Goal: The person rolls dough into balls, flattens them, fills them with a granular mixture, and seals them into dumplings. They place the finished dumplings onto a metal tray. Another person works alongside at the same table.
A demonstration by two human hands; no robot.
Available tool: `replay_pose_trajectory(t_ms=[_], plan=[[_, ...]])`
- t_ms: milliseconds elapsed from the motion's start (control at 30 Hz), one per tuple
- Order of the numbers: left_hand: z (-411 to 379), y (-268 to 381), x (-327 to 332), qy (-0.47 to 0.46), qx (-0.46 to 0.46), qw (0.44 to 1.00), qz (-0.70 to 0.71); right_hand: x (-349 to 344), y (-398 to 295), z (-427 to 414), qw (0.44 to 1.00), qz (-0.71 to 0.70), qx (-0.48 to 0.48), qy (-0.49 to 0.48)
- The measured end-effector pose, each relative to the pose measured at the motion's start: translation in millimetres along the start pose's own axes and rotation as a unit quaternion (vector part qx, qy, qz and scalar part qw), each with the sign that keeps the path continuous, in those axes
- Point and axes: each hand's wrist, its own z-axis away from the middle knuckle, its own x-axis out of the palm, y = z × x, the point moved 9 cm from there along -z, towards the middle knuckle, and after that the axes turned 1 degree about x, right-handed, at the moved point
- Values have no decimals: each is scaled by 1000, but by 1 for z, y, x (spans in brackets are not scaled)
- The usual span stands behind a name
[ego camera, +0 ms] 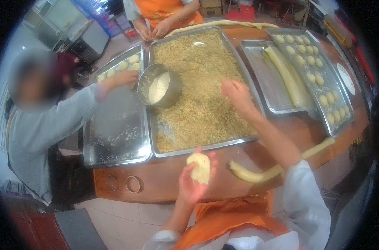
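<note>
A flattened piece of pale dough (200,168) lies in my left hand (192,184), in front of the big tray's near edge. My right hand (237,95) is over the metal tray (208,145) of crumbly, yellowish filling (205,118), its fingers curled together; whether it holds some filling is too blurred to tell. A metal bowl (175,90) of pale crumbs or flakes stands tilted at that tray's left side. On the wooden table (220,184), a thick dough rope (255,177) runs to the right, passing beneath my right forearm.
Left, a person's hand (128,78) reaches over a tray (117,162) with dough balls. Another person's hands (153,32) work at the far edge beside a long dough strip (220,23). Right are a tray with dough (283,72) and a tray of dough balls (330,117). Metal rings (133,184) lie front left.
</note>
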Motion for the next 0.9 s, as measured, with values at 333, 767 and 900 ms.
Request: replay_pose_trajectory(t_ms=[333, 767, 900], plan=[[-71, 56, 52, -74, 120, 990, -28, 25, -17, 25, 964, -181, 12, -194], [-100, 44, 79, 66, 324, 886, -325, 33, -53, 61, 955, 89, -266, -94], [-93, 45, 93, -4, 243, 800, -548, 32, -36, 62, 977, -131, -50, -158]])
